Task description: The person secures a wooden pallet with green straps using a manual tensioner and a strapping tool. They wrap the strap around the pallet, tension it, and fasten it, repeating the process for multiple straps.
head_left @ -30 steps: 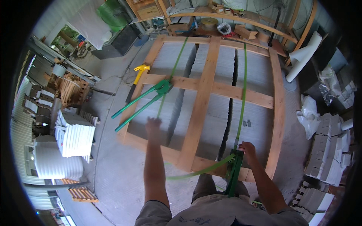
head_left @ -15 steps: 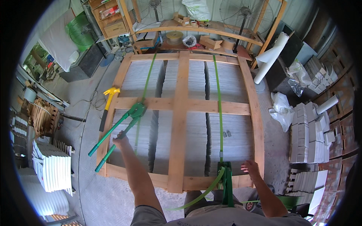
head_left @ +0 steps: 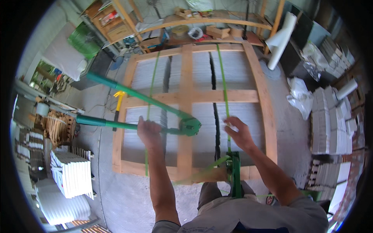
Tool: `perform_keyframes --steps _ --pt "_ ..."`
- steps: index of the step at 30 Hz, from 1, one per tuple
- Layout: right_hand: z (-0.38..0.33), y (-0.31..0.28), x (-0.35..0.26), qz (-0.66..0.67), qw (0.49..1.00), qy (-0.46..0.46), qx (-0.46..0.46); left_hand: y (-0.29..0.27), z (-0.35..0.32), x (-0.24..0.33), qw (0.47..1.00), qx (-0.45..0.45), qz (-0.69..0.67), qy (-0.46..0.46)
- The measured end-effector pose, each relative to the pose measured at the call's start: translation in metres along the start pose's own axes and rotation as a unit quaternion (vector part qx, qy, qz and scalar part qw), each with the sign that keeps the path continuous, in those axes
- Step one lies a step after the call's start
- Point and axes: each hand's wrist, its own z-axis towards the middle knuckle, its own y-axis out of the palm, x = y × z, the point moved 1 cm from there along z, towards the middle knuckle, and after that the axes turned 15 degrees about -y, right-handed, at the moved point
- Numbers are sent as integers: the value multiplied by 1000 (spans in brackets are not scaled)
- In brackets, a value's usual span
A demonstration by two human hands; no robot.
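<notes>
My left hand (head_left: pixel 149 132) grips one handle of a long-handled green strapping sealer (head_left: pixel 190 126), whose jaw head hangs over the middle plank. My right hand (head_left: pixel 239 134) is at the right green strap (head_left: pixel 224 89), fingers pinched together over the slabs; what lies between them is too small to make out. Below it, a green strap tensioner (head_left: pixel 234 171) sits at the crate's near edge, with a loose strap tail curving left. Under the straps is a wooden crate frame (head_left: pixel 248 96) over stacks of grey slabs (head_left: pixel 196 132). A second strap (head_left: pixel 154 73) crosses the left side.
A yellow-headed hammer (head_left: pixel 119 101) lies on the frame's left edge. Behind stands a wooden shelf (head_left: pixel 202 21) with boxes and spools. White stacked pieces (head_left: pixel 72 173) are at left, white boxes (head_left: pixel 326 120) and a plastic bag (head_left: pixel 300 95) at right.
My left hand has lifted the sealer and swung its head right, toward the middle. My right hand has moved up and forward from the near edge to the slabs, where small metal seals lay.
</notes>
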Motion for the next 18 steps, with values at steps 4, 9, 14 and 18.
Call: perform_keyframes --steps 4,9,14,18 --pt "47 24 -52 -95 984 -151 28 80 -39 -59 984 -142 106 -4" --pt "59 -32 -33 161 975 87 129 141 -83 -116 966 -135 219 5" --pt "31 -132 39 524 712 189 428 114 -75 -85 995 -96 -3 -33" --pt "-17 -116 87 500 679 225 489 74 -51 -123 997 24 -21 -75"
